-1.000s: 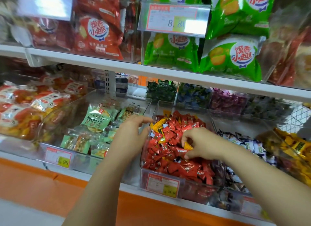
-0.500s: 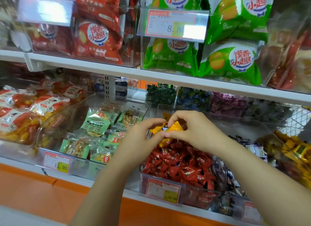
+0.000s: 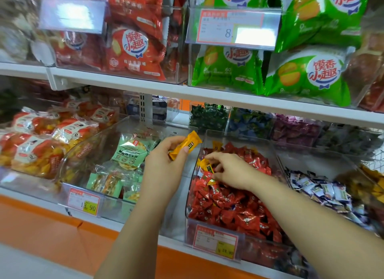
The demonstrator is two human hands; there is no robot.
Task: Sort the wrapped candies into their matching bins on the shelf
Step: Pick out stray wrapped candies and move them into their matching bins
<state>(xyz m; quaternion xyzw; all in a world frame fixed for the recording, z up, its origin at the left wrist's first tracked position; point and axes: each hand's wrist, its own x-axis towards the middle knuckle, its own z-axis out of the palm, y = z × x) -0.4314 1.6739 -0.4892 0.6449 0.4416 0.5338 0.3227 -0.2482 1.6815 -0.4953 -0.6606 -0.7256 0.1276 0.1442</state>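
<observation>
One yellow candy [image 3: 185, 146] in left fingers [image 3: 174, 140]; right fingers [image 3: 217, 157] pinch a second candy [image 3: 208, 167].

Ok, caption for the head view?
Left hand holds an orange candy; right hand reaches into the red-candy bin.

A shop: shelves [image 3: 207, 95] of packaged snacks [image 3: 307, 75] and candy bins [image 3: 278, 164] with price tags [image 3: 215, 240].

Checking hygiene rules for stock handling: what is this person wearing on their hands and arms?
The left hand and right hand are ungloved, no rings seen. The left forearm and right forearm are bare: no sleeves, watch or bracelet in view.
</observation>
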